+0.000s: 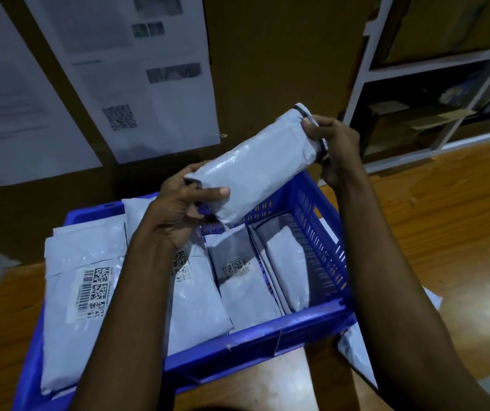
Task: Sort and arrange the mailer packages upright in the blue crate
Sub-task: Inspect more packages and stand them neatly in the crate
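A grey mailer package point(255, 167) hangs tilted above the blue crate point(255, 342), its upper end to the right. My left hand point(184, 203) grips its lower end and my right hand point(332, 146) pinches its upper end. Inside the crate, several grey mailers stand on edge and lean left. One at the left point(86, 292) shows a barcode label, and one in the middle point(243, 280) carries a small label. The right part of the crate beside the last mailer point(288, 268) holds nothing.
The crate sits on a wooden table point(445, 232). More grey mailers point(356, 351) lie on the table right of the crate. Printed sheets point(137, 69) hang on the brown wall behind. A white shelf unit point(433, 93) stands at the back right.
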A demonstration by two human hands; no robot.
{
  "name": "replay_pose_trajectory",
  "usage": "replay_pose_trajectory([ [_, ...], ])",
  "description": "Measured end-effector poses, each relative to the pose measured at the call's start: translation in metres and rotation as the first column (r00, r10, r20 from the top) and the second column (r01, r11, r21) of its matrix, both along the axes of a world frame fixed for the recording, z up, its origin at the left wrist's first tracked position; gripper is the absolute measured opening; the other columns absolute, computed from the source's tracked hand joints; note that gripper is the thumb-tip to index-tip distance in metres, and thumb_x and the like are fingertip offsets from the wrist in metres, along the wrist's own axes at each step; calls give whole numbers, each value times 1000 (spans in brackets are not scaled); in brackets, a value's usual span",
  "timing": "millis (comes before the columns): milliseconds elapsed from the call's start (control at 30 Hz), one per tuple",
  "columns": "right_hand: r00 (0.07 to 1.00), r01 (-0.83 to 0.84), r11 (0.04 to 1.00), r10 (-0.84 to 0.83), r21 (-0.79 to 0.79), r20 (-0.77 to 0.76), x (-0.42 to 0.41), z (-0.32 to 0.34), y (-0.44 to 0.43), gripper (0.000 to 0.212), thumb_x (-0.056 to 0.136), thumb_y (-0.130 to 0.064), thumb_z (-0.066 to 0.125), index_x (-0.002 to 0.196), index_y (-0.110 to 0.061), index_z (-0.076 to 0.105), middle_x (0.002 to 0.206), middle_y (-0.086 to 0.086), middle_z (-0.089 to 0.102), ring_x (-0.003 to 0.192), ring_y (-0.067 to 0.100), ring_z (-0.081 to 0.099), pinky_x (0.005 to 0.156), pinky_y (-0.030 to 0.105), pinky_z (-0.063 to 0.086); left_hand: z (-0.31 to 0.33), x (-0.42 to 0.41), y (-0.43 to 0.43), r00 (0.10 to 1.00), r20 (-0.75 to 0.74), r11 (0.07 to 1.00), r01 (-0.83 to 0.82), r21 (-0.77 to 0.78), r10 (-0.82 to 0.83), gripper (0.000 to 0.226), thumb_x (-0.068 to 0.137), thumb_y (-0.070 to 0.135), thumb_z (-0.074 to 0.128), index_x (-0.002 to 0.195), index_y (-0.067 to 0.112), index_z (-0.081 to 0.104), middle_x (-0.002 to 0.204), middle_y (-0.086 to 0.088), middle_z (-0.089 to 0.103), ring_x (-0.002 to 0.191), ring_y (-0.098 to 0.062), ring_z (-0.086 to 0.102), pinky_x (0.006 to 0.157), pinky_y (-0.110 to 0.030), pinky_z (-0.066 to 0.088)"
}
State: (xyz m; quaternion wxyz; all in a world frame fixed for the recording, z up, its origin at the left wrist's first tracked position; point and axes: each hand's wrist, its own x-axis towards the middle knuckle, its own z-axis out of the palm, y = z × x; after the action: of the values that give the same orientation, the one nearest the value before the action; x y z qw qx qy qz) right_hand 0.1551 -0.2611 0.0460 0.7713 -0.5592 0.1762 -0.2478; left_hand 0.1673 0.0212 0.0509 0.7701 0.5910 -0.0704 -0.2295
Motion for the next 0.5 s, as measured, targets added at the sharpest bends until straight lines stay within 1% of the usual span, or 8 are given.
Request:
replay_pose_trajectory([
  [67, 1000, 6, 999, -7, 31, 28, 0, 0, 0, 24, 80, -7, 82, 103, -5, 76, 106, 14, 78, 86, 25, 73, 74, 38, 58, -3, 3, -1, 997, 1, 996, -77, -43, 77, 64, 66, 1, 79, 128, 7, 64, 115, -10, 74, 97, -26, 71, 75, -45, 60],
  [100, 999, -13, 999, 12, 35, 33, 0, 1, -1, 23, 81, -8, 82, 103, -6, 75, 105, 13, 78, 85, 24, 72, 73, 37, 57, -4, 5, -1, 990, -6, 987, -138, -86, 137, 63, 69, 2, 80, 129, 5, 63, 115, -11, 73, 98, -26, 70, 81, -46, 58],
  [133, 998, -49, 998, 48, 28, 33, 1, 0, -2, 23, 83, -10, 82, 104, -9, 73, 103, 10, 78, 85, 23, 71, 72, 37, 56, -5, 8, -1, 980, -15, 971, -198, -131, 198, 60, 73, 2, 80, 130, 3, 62, 116, -11, 72, 97, -25, 71, 83, -45, 57],
  [167, 995, -96, 995, 96, 13, 28, 1, 0, -2, 24, 85, -12, 81, 106, -12, 70, 102, 8, 76, 85, 21, 70, 70, 36, 56, -6, 11, 0, 968, -18, 954, -251, -163, 252, 55, 77, 2, 79, 130, 3, 63, 117, -10, 73, 97, -24, 72, 84, -45, 58],
  [233, 976, -216, 976, 216, -13, 7, 2, -2, -3, 34, 86, -10, 80, 117, -12, 66, 111, 6, 76, 92, 23, 72, 70, 37, 59, -7, 14, 3, 946, -1, 931, -320, -174, 324, 44, 84, 7, 77, 126, 10, 66, 118, -7, 75, 102, -24, 74, 84, -50, 59],
  [333, 923, -382, 923, 379, -40, -66, 0, -4, -2, 50, 86, -5, 78, 133, -12, 62, 125, 12, 73, 105, 29, 73, 70, 34, 63, -6, 15, 4, 921, 35, 911, -378, -165, 388, 39, 88, 14, 76, 126, 18, 66, 117, 0, 76, 104, -20, 74, 81, -50, 61],
  [433, 905, -425, 899, 420, -103, -75, 1, -7, 0, 51, 87, 1, 74, 136, -10, 63, 124, 13, 73, 106, 31, 73, 75, 37, 64, -7, 18, 7, 905, 64, 899, -406, -161, 420, 36, 92, 21, 73, 128, 20, 66, 122, 0, 74, 112, -21, 71, 79, -48, 62],
  [500, 922, -386, 914, 386, -126, -23, 1, -8, -1, 53, 85, 6, 73, 134, -12, 64, 122, 11, 74, 108, 30, 73, 79, 41, 64, -5, 19, 7, 915, 38, 904, -391, -174, 403, 34, 96, 32, 68, 126, 19, 67, 122, -4, 73, 116, -24, 69, 86, -50, 60],
])
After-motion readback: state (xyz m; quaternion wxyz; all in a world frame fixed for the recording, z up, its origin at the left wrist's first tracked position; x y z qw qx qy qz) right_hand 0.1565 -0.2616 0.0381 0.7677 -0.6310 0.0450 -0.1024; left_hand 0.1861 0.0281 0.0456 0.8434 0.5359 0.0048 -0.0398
